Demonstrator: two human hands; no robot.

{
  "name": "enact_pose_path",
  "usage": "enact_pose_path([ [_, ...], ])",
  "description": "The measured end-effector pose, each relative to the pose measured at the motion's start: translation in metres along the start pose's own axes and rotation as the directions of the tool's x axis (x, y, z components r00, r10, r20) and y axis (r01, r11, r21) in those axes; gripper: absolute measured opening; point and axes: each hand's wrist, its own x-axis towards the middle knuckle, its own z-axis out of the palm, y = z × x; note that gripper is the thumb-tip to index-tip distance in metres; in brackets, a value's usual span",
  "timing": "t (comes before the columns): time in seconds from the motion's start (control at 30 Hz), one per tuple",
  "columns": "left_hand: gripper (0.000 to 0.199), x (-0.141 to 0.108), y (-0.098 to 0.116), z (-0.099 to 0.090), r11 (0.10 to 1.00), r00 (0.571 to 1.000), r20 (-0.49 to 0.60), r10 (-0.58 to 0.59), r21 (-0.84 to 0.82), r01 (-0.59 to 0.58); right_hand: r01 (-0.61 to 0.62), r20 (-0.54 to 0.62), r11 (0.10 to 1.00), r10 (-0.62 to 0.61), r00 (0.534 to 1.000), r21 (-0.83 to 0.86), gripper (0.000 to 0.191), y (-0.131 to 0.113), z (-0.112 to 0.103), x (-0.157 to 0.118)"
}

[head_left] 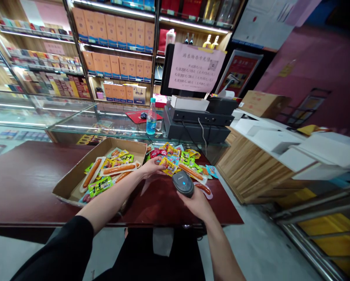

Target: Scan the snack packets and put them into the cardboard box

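Observation:
My right hand (197,201) grips a dark grey barcode scanner (183,183) that shows a small blue light. Its head is near the yellow snack packet (168,166), which my left hand (152,168) pinches at its left edge. Behind both hands lies a heap of snack packets (189,158) in yellow, green, red and blue. A packed sausage (192,173) rests at the heap's front, and another sausage (202,189) lies right of the scanner. On the left, a shallow cardboard box (72,183) holds several packed sausages and snack packets; my left forearm crosses its right front corner.
The dark red table (25,175) ends at its near edge before my legs. Behind it, a glass counter (110,117) carries a blue-labelled bottle (151,121) and a monitor with a pink sign (197,68). To the right stands a wooden cabinet (236,168) with white boxes.

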Motion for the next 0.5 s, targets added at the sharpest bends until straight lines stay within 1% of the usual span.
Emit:
enact_pose_path([
  [0.1,0.043,0.001,-0.001,-0.001,1.000,1.000,-0.003,0.002,0.031,-0.002,-0.001,-0.025,1.000,0.001,1.000,-0.003,0.039,-0.001,0.001,0.002],
  [0.27,0.050,0.001,-0.002,-0.003,1.000,0.999,0.038,-0.009,-0.012,0.009,-0.001,-0.020,1.000,0.001,1.000,-0.002,0.038,-0.001,0.002,0.004],
  [0.37,0.050,0.001,-0.002,-0.001,1.000,0.999,0.046,-0.007,-0.015,0.008,0.009,-0.032,1.000,-0.009,0.999,-0.005,0.037,-0.002,0.002,0.005],
  [0.43,0.048,0.002,0.003,0.001,1.000,1.000,0.030,0.000,-0.014,0.001,0.025,-0.042,1.000,-0.025,0.999,0.000,0.034,-0.004,0.001,0.005],
  [0.5,0.047,0.001,0.016,0.001,1.000,1.000,-0.008,0.030,-0.005,-0.030,0.021,-0.053,1.000,-0.020,0.998,0.009,0.031,-0.007,-0.001,0.007],
])
